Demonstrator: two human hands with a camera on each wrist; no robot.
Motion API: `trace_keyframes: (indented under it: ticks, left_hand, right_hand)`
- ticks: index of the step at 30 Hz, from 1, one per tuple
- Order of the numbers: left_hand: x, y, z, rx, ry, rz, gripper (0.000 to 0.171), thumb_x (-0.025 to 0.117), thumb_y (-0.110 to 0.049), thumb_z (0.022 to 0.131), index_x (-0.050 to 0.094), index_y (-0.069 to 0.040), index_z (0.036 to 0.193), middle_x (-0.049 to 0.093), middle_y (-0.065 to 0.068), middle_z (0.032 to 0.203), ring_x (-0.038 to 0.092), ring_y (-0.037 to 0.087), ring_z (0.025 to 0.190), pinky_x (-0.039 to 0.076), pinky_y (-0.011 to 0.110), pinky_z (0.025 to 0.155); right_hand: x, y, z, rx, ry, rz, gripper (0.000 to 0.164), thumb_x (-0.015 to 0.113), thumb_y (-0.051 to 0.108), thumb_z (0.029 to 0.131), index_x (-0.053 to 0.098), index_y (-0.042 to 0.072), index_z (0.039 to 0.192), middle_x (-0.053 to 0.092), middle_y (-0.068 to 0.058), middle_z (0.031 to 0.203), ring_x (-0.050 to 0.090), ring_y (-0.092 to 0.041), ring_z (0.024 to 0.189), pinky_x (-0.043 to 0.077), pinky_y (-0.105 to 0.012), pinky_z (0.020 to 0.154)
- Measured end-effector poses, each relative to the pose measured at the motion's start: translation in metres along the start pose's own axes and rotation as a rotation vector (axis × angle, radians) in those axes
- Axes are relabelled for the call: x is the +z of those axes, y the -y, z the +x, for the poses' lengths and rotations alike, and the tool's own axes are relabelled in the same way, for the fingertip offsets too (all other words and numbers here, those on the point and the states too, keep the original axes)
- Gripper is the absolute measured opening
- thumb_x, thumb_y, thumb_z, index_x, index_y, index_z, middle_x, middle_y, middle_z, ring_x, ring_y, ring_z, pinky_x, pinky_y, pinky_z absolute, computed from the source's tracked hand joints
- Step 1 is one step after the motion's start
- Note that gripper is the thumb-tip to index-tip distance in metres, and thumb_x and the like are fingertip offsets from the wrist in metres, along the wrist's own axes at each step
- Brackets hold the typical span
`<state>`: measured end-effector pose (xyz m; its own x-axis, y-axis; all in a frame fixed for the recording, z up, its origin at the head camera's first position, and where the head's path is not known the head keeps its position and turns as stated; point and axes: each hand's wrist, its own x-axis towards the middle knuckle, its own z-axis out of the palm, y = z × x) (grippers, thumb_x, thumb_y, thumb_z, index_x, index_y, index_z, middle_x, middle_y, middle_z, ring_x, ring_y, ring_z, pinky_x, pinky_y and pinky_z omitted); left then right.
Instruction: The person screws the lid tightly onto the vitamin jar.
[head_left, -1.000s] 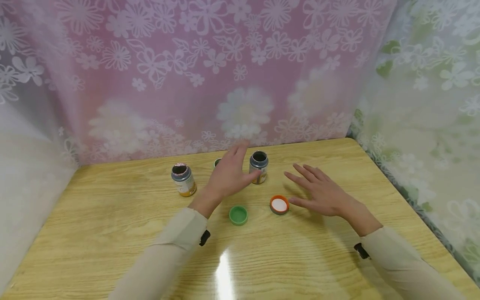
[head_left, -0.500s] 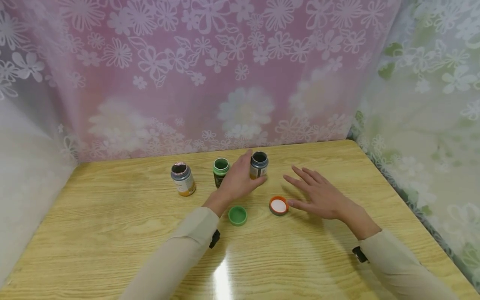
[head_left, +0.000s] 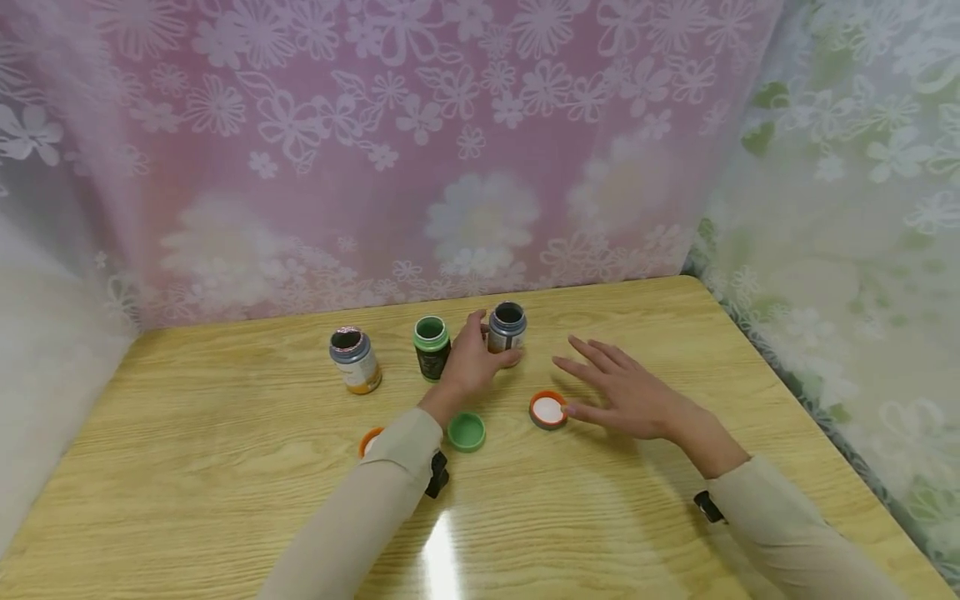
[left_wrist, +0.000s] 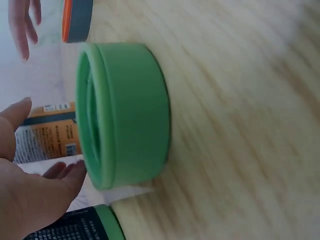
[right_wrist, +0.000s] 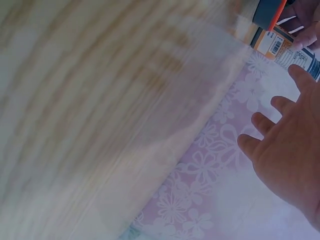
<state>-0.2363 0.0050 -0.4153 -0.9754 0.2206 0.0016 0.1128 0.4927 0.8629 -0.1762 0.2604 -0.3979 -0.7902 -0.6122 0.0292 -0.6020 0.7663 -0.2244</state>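
Observation:
At the back of the table, my left hand (head_left: 468,371) holds a small open jar (head_left: 507,331) with a dark blue-grey neck, thumb across its front and fingers curled at its left side. The left wrist view shows the jar's orange and grey label (left_wrist: 52,135) between thumb and fingertips. My right hand (head_left: 626,400) hovers with fingers spread and nothing in it. Close by its thumb lies an orange-rimmed lid (head_left: 548,410), white inside. A green lid (head_left: 467,432) lies hollow side up beside my left wrist.
A dark jar with a green neck (head_left: 432,350) stands just left of my left hand. Farther left is another blue-grey-necked jar (head_left: 356,362), uncapped. My left sleeve partly hides a second orange-rimmed lid (head_left: 369,440). Flowered cloth (head_left: 480,167) hangs behind the table.
My left hand has come right and down from above the green-necked jar to the blue-grey-necked one, its fingers drawing in beside it. The green-necked jar has come into view. My right hand barely moves.

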Motion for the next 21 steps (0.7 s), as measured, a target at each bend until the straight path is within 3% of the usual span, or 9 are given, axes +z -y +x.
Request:
trace_keyframes:
  ticks: [4, 11, 21]
  left_hand:
    - [-0.001, 0.003, 0.002, -0.012, 0.009, -0.035, 0.085, 0.075, -0.031, 0.085, 0.026, -0.008, 0.149, 0.050, 0.012, 0.131, 0.052, 0.025, 0.117, 0.045, 0.042, 0.095]
    - [0.002, 0.007, 0.006, 0.036, 0.029, 0.002, 0.072, 0.072, -0.031, 0.087, 0.034, -0.010, 0.144, 0.051, 0.008, 0.133, 0.051, 0.022, 0.119, 0.043, 0.040, 0.097]
    - [-0.002, 0.005, 0.008, 0.039, 0.076, 0.069, 0.068, 0.070, -0.035, 0.088, 0.036, -0.010, 0.142, 0.052, 0.006, 0.132, 0.053, 0.021, 0.118, 0.043, 0.040, 0.098]
  right_hand:
    - [0.001, 0.004, 0.001, -0.003, 0.011, 0.018, 0.069, 0.051, 0.056, 0.094, 0.032, 0.024, 0.151, 0.012, -0.007, 0.158, 0.014, -0.035, 0.141, 0.018, -0.056, 0.109]
    - [0.002, 0.007, 0.002, 0.004, 0.043, 0.031, 0.068, 0.049, 0.058, 0.093, 0.034, 0.024, 0.150, 0.013, -0.007, 0.158, 0.013, -0.034, 0.142, 0.022, -0.057, 0.108]
    - [0.004, 0.012, 0.006, -0.011, 0.106, 0.065, 0.068, 0.050, 0.060, 0.092, 0.037, 0.024, 0.149, 0.022, -0.008, 0.156, 0.023, -0.033, 0.139, 0.031, -0.055, 0.104]
